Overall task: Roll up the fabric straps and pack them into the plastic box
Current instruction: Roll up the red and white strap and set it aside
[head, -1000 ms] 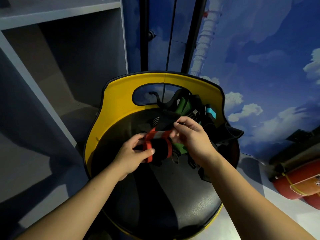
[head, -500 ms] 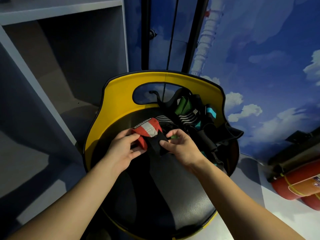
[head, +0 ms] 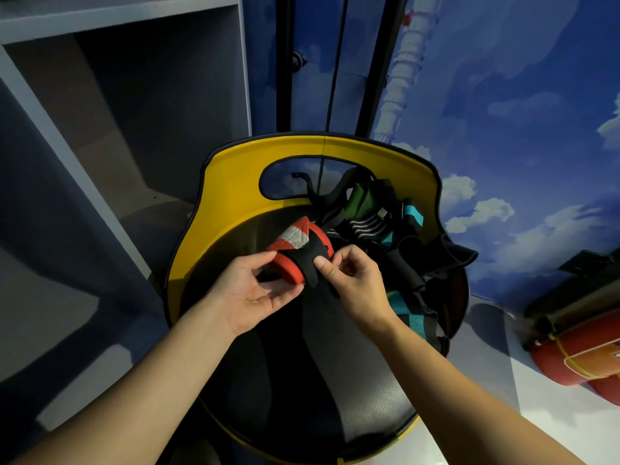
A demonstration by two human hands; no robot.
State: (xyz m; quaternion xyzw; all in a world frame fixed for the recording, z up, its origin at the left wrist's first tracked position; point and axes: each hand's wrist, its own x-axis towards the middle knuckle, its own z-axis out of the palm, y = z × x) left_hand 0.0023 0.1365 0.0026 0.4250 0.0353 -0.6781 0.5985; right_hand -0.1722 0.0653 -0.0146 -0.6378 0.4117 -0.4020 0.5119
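Both hands work over the black seat of a round chair [head: 302, 380] with a yellow backrest, and every place here is given from that chair. Above the middle of the seat, the left hand [head: 248, 293] curls its thumb and fingers round the lower end of a partly rolled red-and-black strap [head: 298, 250] (a pale grey quilted patch shows on its upper red face). The right hand [head: 352, 283] pinches the black outer layer of the same strap, thumb pressed flat on the fabric, the other fingers curled behind it. The strap is lifted off the seat and tilts up toward the backrest.

A heap of loose straps [head: 396, 250] lies on the seat's right side against the backrest: black ones, 1 green, 1 teal, 1 with white stripes. The held strap's far end sits just beside this heap.

To the left of the chair stands a grey shelf unit [head: 110, 129]. Behind and to the right is a wall [head: 520, 112] painted with blue sky and clouds. A red cylinder [head: 577, 364] lies on the floor well to the right.
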